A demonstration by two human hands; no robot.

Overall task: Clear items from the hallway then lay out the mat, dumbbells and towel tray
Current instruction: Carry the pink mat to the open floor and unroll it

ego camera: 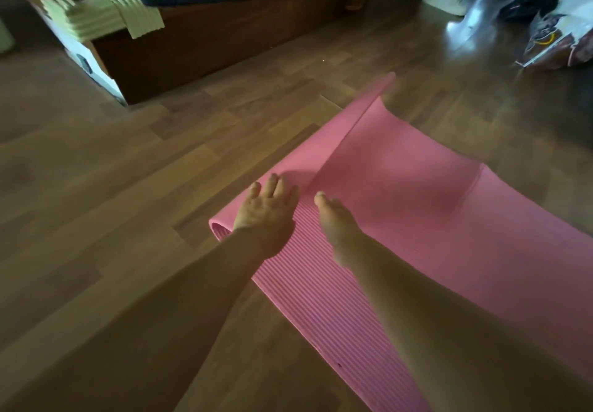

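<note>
Head view: a pink mat lies partly unrolled on the floor at centre right. Its near face is ribbed and its far face smooth, with the remaining roll along its left edge. The left hand rests flat on that roll, fingers straight and spread. The right hand is seen edge-on beside it; its fingers are hidden, so I cannot tell their state. The mat runs off frame at right. The floor is wood laminate, and a dark wooden bed stands far left. Things at far right are blurred.

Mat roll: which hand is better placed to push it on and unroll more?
The left hand: it lies flat on top of the mat roll; the right hand is edge-on beside it.
</note>
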